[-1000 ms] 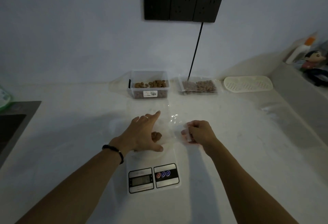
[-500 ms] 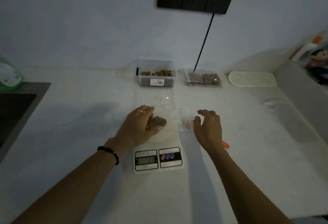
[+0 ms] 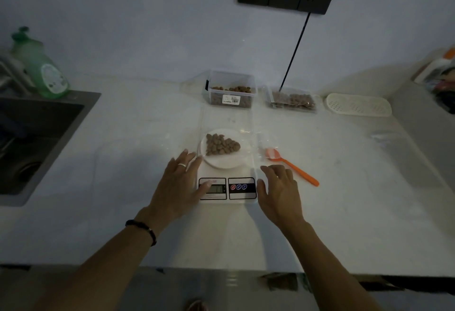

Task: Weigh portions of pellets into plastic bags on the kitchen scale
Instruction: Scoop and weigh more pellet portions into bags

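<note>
One bagged portion of pellets lies on the scale; left hand and right hand flank it, fingers spread, holding nothing; reading pending

Dim white countertop, pale wall

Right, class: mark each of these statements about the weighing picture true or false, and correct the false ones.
1. A bag of pellets lies on the kitchen scale. True.
2. The right hand grips the orange spoon. False: the spoon lies on the counter, untouched.
3. The clear tub by the wall holds pellets. True.
4. The left hand holds a bag. False: its fingers are straight, holding nothing.
5. The green bottle stands beside the sink. True.
</note>
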`<state>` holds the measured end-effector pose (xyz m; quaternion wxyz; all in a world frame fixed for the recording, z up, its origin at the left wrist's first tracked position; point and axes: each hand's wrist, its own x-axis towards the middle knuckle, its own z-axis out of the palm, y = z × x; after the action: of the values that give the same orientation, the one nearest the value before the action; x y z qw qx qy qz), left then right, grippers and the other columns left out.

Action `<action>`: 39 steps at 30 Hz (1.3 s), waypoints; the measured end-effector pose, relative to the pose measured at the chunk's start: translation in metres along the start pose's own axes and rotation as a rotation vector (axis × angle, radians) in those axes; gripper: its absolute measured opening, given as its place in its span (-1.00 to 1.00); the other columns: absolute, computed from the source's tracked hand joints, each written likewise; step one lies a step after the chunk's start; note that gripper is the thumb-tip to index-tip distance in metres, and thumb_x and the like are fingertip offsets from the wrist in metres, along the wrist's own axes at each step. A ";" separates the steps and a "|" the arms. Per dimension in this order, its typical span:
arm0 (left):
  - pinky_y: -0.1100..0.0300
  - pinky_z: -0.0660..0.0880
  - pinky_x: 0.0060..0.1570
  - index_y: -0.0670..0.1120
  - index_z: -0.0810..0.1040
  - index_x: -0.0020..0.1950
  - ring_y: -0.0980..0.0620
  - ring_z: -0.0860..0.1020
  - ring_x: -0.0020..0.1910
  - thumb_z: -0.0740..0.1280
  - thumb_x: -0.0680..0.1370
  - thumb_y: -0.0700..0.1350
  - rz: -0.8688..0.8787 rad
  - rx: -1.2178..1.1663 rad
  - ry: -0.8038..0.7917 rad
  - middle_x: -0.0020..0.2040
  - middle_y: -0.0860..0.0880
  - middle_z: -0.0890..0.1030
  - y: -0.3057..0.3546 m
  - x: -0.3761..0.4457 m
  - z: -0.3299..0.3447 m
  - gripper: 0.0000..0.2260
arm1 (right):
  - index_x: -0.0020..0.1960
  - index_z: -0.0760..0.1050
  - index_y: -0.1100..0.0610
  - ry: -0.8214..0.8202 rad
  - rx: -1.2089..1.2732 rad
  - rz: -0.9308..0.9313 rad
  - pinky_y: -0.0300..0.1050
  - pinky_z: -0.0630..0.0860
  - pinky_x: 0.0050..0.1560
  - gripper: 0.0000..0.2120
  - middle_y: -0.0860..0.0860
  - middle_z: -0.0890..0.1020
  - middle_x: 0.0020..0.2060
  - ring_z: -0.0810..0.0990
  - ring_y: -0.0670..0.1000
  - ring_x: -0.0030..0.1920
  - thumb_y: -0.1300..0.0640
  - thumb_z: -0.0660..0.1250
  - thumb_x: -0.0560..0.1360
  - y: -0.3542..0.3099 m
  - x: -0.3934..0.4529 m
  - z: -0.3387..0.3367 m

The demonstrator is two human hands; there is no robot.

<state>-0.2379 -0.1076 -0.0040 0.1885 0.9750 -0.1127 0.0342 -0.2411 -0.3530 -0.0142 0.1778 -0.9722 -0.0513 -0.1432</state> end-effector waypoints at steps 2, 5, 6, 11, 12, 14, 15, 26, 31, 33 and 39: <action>-0.01 -0.04 0.51 -0.15 0.22 0.52 -0.05 0.02 0.55 -0.08 0.46 0.32 0.007 0.015 -0.004 0.52 -0.12 0.23 -0.001 -0.004 0.001 -0.23 | 0.21 0.51 0.17 -0.010 -0.015 -0.006 0.11 0.54 -0.07 -0.69 0.15 0.59 0.08 0.53 0.19 0.04 0.13 0.34 0.50 -0.001 -0.004 -0.002; 0.00 -0.08 0.51 -0.14 0.20 0.53 -0.04 0.00 0.55 -0.08 0.46 0.31 0.021 0.037 -0.003 0.54 -0.11 0.20 -0.002 -0.008 0.003 -0.23 | 0.25 0.49 0.17 -0.031 -0.026 0.002 0.11 0.53 -0.02 -0.67 0.15 0.57 0.13 0.52 0.19 0.08 0.10 0.31 0.52 -0.003 -0.007 -0.004; 0.01 -0.08 0.51 -0.14 0.19 0.53 -0.03 -0.01 0.56 -0.08 0.47 0.31 0.024 0.038 -0.002 0.54 -0.11 0.20 -0.002 -0.009 0.004 -0.24 | 0.26 0.49 0.17 -0.035 -0.026 0.004 0.12 0.53 0.00 -0.67 0.16 0.57 0.14 0.52 0.19 0.10 0.09 0.31 0.52 -0.004 -0.007 -0.004; -0.01 -0.07 0.50 -0.15 0.22 0.52 -0.06 0.02 0.55 -0.06 0.46 0.30 0.030 0.020 0.010 0.53 -0.12 0.22 -0.002 -0.010 0.004 -0.24 | 0.27 0.49 0.17 -0.046 -0.023 0.018 0.11 0.51 0.04 -0.66 0.16 0.56 0.16 0.51 0.19 0.12 0.08 0.31 0.53 -0.008 -0.009 -0.005; -0.02 -0.07 0.50 -0.15 0.22 0.52 -0.06 0.02 0.55 -0.06 0.46 0.30 0.032 0.021 0.011 0.53 -0.13 0.22 -0.002 -0.010 0.005 -0.24 | 0.27 0.48 0.17 -0.050 -0.022 0.023 0.11 0.51 0.05 -0.65 0.16 0.56 0.17 0.51 0.19 0.13 0.08 0.31 0.53 -0.009 -0.009 -0.005; -0.03 -0.05 0.50 -0.16 0.23 0.51 -0.07 0.03 0.55 -0.05 0.46 0.30 0.037 0.020 0.018 0.52 -0.13 0.23 -0.002 -0.010 0.005 -0.24 | 0.29 0.47 0.16 -0.066 -0.026 0.036 0.10 0.50 0.09 -0.64 0.15 0.54 0.20 0.50 0.18 0.16 0.06 0.30 0.54 -0.010 -0.008 -0.004; -0.04 -0.04 0.50 -0.16 0.24 0.51 -0.07 0.03 0.55 -0.05 0.46 0.30 0.037 0.019 0.019 0.52 -0.13 0.23 -0.001 -0.009 0.005 -0.24 | 0.30 0.47 0.16 -0.073 -0.028 0.042 0.09 0.49 0.10 -0.64 0.14 0.54 0.21 0.49 0.17 0.17 0.05 0.29 0.54 -0.010 -0.007 -0.004; 0.03 -0.11 0.49 -0.12 0.20 0.53 -0.03 -0.01 0.56 -0.06 0.47 0.30 0.037 0.036 0.022 0.54 -0.09 0.19 0.004 0.000 0.010 -0.25 | 0.26 0.49 0.16 -0.045 -0.026 0.022 0.12 0.52 0.07 -0.66 0.15 0.56 0.19 0.51 0.19 0.15 0.05 0.30 0.53 -0.009 0.003 -0.004; 0.04 -0.12 0.49 -0.12 0.19 0.53 -0.03 -0.02 0.56 0.01 0.50 0.27 0.038 0.036 0.030 0.54 -0.10 0.19 0.009 0.009 0.003 -0.30 | 0.24 0.50 0.19 -0.020 0.010 0.012 0.13 0.52 0.07 -0.67 0.18 0.57 0.18 0.52 0.21 0.16 0.09 0.32 0.52 -0.007 0.011 -0.009; 0.04 -0.11 0.49 -0.13 0.20 0.53 -0.03 -0.01 0.56 -0.01 0.49 0.27 0.045 0.025 0.044 0.54 -0.10 0.19 0.013 0.015 -0.002 -0.28 | 0.25 0.50 0.21 -0.010 0.029 0.005 0.12 0.52 0.06 -0.67 0.19 0.57 0.16 0.52 0.22 0.13 0.13 0.32 0.52 -0.004 0.016 -0.014; 0.03 -0.11 0.48 -0.12 0.20 0.53 -0.03 -0.01 0.55 -0.05 0.48 0.29 0.100 0.009 0.062 0.54 -0.09 0.19 0.025 0.046 -0.017 -0.27 | 0.28 0.48 0.19 -0.027 0.066 0.042 0.06 0.50 0.04 -0.66 0.14 0.55 0.15 0.50 0.16 0.11 0.11 0.30 0.53 0.005 0.041 -0.029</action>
<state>-0.1998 -0.1331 0.0256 0.1854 0.9675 -0.1554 0.0741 -0.2092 -0.3666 0.0224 0.2120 -0.9686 -0.0382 -0.1244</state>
